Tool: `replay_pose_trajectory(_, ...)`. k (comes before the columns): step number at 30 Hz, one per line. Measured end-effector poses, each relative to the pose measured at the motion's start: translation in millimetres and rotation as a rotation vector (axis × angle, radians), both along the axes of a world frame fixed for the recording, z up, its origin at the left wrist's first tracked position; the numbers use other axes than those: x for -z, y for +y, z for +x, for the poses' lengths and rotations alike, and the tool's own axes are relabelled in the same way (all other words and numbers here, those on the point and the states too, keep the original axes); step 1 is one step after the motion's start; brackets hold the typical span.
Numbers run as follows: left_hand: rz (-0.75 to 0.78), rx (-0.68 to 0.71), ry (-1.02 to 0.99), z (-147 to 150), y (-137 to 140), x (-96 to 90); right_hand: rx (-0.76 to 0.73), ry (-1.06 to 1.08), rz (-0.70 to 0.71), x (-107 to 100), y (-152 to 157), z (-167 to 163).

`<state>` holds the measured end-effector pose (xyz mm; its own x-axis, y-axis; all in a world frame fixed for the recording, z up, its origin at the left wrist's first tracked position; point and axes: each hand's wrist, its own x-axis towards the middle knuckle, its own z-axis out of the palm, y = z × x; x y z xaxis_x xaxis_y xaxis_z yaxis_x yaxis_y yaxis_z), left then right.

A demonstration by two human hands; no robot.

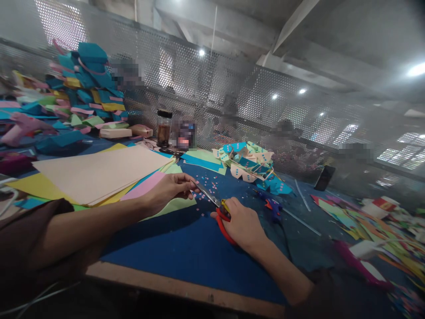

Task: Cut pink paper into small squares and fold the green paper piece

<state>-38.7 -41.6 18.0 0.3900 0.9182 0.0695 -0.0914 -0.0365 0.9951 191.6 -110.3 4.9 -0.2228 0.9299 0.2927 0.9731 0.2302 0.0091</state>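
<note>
Red-handled scissors [226,228] are gripped in my right hand [244,223], their blades pointing up and left. The blade tips reach the fingers of my left hand [172,188], which are pinched together there. What those fingers hold, if anything, is too small to make out. Around and under the blades, tiny pink and blue paper bits [207,179] lie scattered over the blue tabletop [172,248]. Beneath my left forearm is a stack of coloured paper sheets [102,170], a pale peach one on top.
Cut paper pieces with coloured dots [249,161] are heaped behind my right hand. A blue hot glue gun [274,208] lies right of it, beside clear sticks. Folded paper shapes [89,84] pile up at the left. A lidded jar [164,128] stands near the mesh partition [215,102].
</note>
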Motion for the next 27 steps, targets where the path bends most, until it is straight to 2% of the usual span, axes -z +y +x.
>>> replay_pose_trajectory(12,0.005,0.041,-0.031,0.2,0.7,2.4,-0.042,0.108,-0.066,-3.2,-2.9,0.1)
replay_pose_trajectory(27,0.011,0.040,-0.029,0.1,1.5,2.7,-0.033,0.063,-0.065,-3.8,-1.0,1.6)
